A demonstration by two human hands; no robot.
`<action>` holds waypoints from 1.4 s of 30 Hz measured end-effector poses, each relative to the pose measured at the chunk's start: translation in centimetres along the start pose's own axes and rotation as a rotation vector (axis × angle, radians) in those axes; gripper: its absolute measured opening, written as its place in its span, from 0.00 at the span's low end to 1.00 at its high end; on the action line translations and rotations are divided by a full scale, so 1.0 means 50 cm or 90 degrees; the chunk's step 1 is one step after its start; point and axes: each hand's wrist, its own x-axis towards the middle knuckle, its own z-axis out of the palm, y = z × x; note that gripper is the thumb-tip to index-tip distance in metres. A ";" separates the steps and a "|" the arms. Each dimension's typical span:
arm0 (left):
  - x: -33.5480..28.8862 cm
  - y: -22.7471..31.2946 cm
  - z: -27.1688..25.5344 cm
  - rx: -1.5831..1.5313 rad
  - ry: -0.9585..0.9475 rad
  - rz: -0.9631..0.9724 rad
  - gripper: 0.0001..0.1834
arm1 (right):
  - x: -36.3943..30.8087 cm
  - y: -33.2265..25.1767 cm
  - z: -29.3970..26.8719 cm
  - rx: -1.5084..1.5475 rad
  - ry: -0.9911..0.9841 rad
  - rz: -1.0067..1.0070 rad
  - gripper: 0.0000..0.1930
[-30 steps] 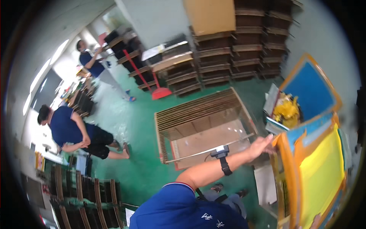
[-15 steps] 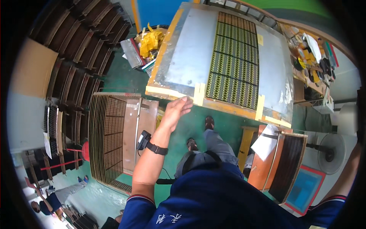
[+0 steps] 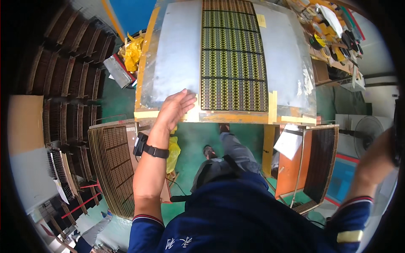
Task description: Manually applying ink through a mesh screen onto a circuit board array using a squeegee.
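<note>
My left hand [image 3: 177, 107] hovers at the near left edge of the table [image 3: 179, 63], beside a patterned panel [image 3: 234, 59]. Its fingers are stretched out and hold nothing; I cannot tell if they touch the tabletop. A dark strap with a small black box sits on that wrist. The panel is long and flat, with rows of small yellow-green and black units, and lies lengthwise on the pale tabletop. Strips of yellow tape [image 3: 273, 105] mark the table's near edge by the panel. At the right rim my right forearm shows, blurred; its hand is outside the picture.
A rack of stacked panels [image 3: 107, 168] stands at the left, another rack [image 3: 321, 164] at the right. Dark shelving [image 3: 63, 80] fills the far left. A cluttered bench [image 3: 333, 46] and a fan [image 3: 368, 130] are on the right. Yellow wrapping [image 3: 133, 52] lies beside the table.
The view has shifted, with the table and panel now nearer and straighter. My left hand has come over the table edge next to the panel. My right forearm has come further into view.
</note>
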 end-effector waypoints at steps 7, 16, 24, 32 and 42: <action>0.013 0.017 0.017 0.026 0.006 -0.027 0.31 | -0.266 0.137 0.421 0.557 -0.191 0.938 0.27; 0.044 -0.001 0.052 0.093 0.081 -0.006 0.21 | -0.367 0.222 0.510 0.793 -0.258 0.989 0.18; -0.119 0.041 -0.101 -0.378 -0.049 0.093 0.39 | -0.300 -0.056 0.469 1.381 -0.266 0.575 0.13; -0.288 0.003 -0.263 -0.221 0.401 0.227 0.35 | -0.109 0.338 0.755 0.682 -0.449 0.294 0.17; -0.513 -0.068 -0.162 -0.070 0.675 0.390 0.32 | 0.181 0.320 0.916 0.839 -0.446 0.548 0.42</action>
